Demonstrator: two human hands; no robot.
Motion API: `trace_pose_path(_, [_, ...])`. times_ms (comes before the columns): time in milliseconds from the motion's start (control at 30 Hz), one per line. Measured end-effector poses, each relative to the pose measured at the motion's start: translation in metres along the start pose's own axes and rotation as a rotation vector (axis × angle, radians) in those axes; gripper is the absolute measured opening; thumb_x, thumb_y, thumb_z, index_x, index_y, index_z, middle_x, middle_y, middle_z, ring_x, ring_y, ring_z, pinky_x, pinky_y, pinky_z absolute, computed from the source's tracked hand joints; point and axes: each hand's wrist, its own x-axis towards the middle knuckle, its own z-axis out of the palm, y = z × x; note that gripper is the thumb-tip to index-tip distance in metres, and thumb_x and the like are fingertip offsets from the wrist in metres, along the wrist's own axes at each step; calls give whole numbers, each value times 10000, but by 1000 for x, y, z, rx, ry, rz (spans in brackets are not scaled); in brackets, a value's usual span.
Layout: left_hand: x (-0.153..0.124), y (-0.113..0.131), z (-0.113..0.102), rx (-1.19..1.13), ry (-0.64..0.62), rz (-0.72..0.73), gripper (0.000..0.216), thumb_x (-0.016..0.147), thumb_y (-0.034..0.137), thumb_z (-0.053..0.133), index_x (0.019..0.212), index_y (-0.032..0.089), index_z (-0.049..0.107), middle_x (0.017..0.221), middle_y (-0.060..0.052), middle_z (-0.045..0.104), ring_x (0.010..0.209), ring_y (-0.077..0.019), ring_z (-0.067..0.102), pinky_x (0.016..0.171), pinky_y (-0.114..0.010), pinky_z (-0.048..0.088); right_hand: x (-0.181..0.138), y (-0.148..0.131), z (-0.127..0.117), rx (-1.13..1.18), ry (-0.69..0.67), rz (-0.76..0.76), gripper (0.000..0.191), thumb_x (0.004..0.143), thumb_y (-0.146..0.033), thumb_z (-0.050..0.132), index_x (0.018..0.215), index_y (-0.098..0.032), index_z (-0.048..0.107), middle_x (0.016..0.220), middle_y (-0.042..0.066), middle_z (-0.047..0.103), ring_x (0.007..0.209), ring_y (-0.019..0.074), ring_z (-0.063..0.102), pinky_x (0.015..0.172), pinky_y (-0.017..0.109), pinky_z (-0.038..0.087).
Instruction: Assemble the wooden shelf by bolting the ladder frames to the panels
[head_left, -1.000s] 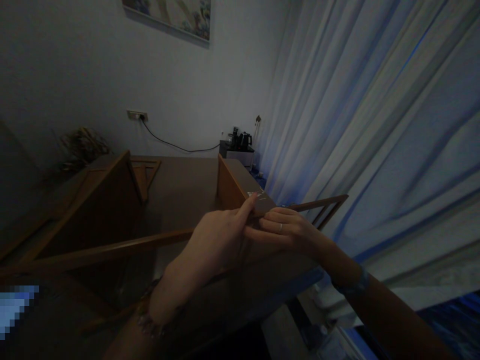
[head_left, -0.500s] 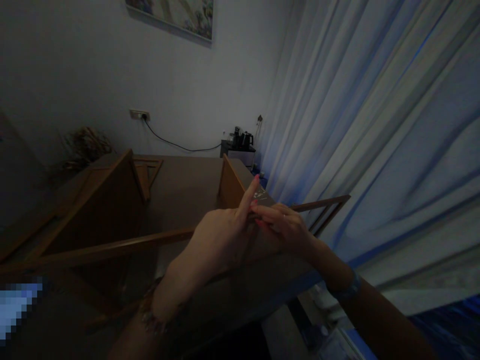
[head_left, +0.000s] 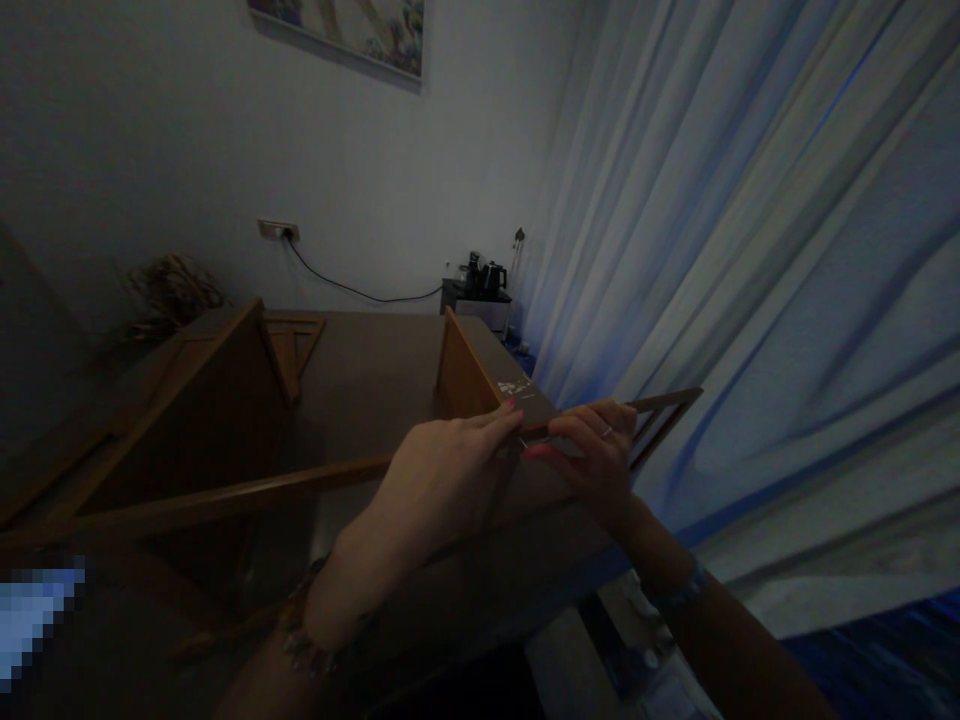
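Observation:
My left hand (head_left: 439, 465) is closed over a long wooden rail (head_left: 277, 485), its fingertips at the joint with an upright wooden panel (head_left: 469, 370). The rail is part of a wooden frame and crosses in front of two upright panels. Just to the right, my right hand (head_left: 596, 455) is closed in a pinch at the same rail. A thin, shiny metal piece (head_left: 536, 441) sticks out from its fingertips towards the left hand; it is too small and dark to tell its kind. Several small pale pieces (head_left: 514, 387) lie on the brown tabletop (head_left: 367, 360) behind the hands.
Another wooden panel (head_left: 187, 420) stands at the left, with a triangular wooden piece (head_left: 296, 350) behind it. At the back, a black kettle (head_left: 494, 278) stands on a small cabinet (head_left: 480, 312), with a cord running to a wall socket. White curtains (head_left: 750, 300) hang along the right.
My right hand has moved slightly right, away from the left fingers, and the thin metal piece now shows. My left index finger, raised before, has come down onto the wood.

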Motion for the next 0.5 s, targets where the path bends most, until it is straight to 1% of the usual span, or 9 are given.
trace_pose_path(100, [-1, 1, -1, -2, 25, 10, 377, 934, 249, 413, 1302, 274, 489, 1349, -26, 567, 1039, -199, 678, 765, -282, 562, -4, -9, -2, -13, -25, 22, 243, 880, -372, 633, 704, -230, 541, 621, -59, 628, 667, 157, 541, 732, 341, 286])
trace_pose_path(200, [-2, 1, 0, 8, 39, 9, 383, 917, 246, 452, 1296, 266, 498, 1308, -36, 603, 959, -203, 706, 733, -288, 570, -10, -20, 1, 1, -48, 83, 307, 918, -362, 582, 653, -210, 547, 570, -60, 616, 586, 127, 542, 694, 327, 262])
trace_pose_path(300, [-2, 0, 0, 14, 56, 14, 370, 911, 253, 463, 1276, 258, 518, 1258, -50, 641, 897, -201, 720, 716, -294, 572, -17, -31, 7, 15, -50, 180, 422, 953, -389, 509, 583, -188, 518, 472, -54, 537, 480, 95, 488, 637, 308, 250])
trace_pose_path(333, [-2, 0, 1, 16, 58, 19, 366, 910, 250, 461, 1271, 255, 523, 1244, -51, 650, 887, -200, 721, 709, -292, 571, -19, -35, 10, 18, -53, 223, 453, 962, -390, 487, 558, -185, 500, 446, -52, 507, 451, 88, 456, 619, 302, 250])
trace_pose_path(400, [-2, -1, 1, 16, 56, 22, 368, 904, 237, 464, 1266, 254, 528, 1221, -50, 665, 876, -195, 722, 703, -283, 567, -23, -45, 15, 58, -72, 340, 481, 977, -377, 440, 539, -183, 484, 444, -40, 499, 433, 83, 414, 587, 286, 256])
trace_pose_path(500, [-2, 0, 0, 20, 39, 11, 377, 900, 229, 466, 1269, 269, 525, 1203, -40, 676, 854, -192, 725, 674, -272, 561, -25, -63, 23, 238, -77, 609, 477, 977, -395, 406, 560, -184, 499, 481, -21, 533, 456, 89, 429, 537, 252, 278])
